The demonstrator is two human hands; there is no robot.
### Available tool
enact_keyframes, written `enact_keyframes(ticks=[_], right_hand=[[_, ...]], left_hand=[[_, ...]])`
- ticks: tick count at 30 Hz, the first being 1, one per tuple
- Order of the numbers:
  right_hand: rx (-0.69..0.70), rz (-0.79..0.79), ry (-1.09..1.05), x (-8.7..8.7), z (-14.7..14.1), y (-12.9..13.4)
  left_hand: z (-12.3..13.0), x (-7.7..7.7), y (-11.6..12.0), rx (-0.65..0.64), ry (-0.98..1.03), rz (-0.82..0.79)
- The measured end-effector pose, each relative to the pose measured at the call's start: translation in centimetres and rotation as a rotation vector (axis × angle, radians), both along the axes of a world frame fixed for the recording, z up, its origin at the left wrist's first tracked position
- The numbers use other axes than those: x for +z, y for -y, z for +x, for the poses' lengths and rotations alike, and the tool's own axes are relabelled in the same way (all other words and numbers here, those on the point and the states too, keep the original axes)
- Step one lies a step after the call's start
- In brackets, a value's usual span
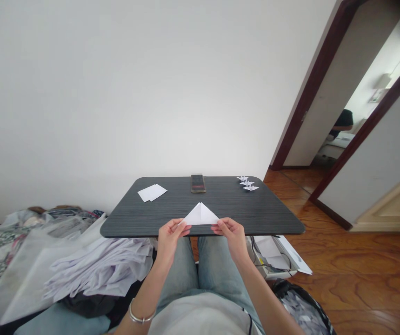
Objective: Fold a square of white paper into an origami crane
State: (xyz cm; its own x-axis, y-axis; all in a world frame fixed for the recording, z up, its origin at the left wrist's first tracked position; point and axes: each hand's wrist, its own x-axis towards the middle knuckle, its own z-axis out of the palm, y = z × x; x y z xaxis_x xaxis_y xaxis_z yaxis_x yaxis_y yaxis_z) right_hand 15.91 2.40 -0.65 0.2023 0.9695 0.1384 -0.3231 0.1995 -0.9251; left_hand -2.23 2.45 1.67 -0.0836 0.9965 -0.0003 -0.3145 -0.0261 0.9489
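A white sheet of paper folded into a triangle is held over the near edge of the dark table, its peak pointing away from me and a crease running down its middle. My left hand pinches the left corner between thumb and fingers. At the right corner, my right hand grips the paper the same way. Both hands are closed on it. Several small folded paper cranes stand at the table's far right. Flat white paper sheets lie overlapping at the far left.
A phone lies at the back middle of the dark table, against the wall. Piled clothes are on the left. Below right are a box with cables and papers and a black bag. A person shows through the doorway.
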Motion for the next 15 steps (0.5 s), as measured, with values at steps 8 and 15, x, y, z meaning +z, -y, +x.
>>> enact_keyframes(ticks=[8, 15], right_hand=[[-0.027, -0.044, -0.029, -0.8, 0.4, -0.6], [-0.013, -0.119, 0.136, -3.0, 0.9, -2.0]], left_hand=[[-0.2, -0.6, -0.3, -0.025, 0.027, 0.018], [-0.8, -3.2, -1.5, -0.023, -0.324, 0.161]])
